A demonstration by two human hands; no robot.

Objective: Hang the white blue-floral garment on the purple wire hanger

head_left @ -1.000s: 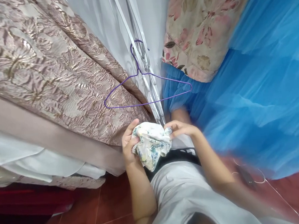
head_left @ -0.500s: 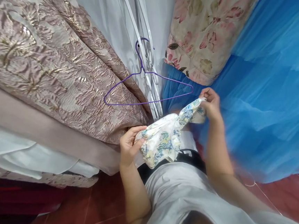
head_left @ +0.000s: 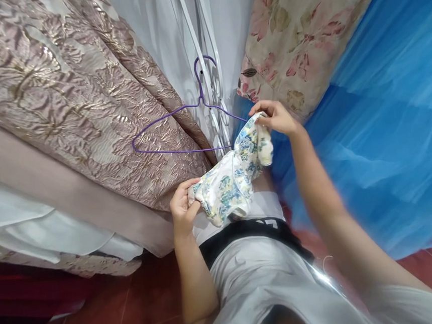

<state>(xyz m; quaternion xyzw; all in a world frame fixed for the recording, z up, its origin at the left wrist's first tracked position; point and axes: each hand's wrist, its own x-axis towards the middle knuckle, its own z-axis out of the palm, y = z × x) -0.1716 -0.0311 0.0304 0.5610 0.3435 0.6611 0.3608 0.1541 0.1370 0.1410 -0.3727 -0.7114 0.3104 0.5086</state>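
A small white garment [head_left: 225, 186] with a blue, green and yellow floral print is stretched between my two hands. My left hand [head_left: 183, 205] pinches its lower left end. My right hand [head_left: 274, 116] grips the upper right end, higher up, so the cloth slants. Behind it, a purple hanger [head_left: 162, 117] hangs by its hook among white straps. My right hand and the garment cover the hanger's right end; whether they touch it I cannot tell.
Pink brocade cloth [head_left: 93, 107] with a metallic pattern hangs on the left, white fabric [head_left: 55, 221] below it. To the right are a floral cloth [head_left: 299, 38] and blue sheer fabric [head_left: 382, 157]. White straps [head_left: 189, 28] dangle in the centre. Red tiles [head_left: 149, 304] make up the floor.
My right hand has moved up and left with its end of the garment, reaching the hanger's right end. The hanger has shifted slightly left and tilted. My left hand stays nearly in place.
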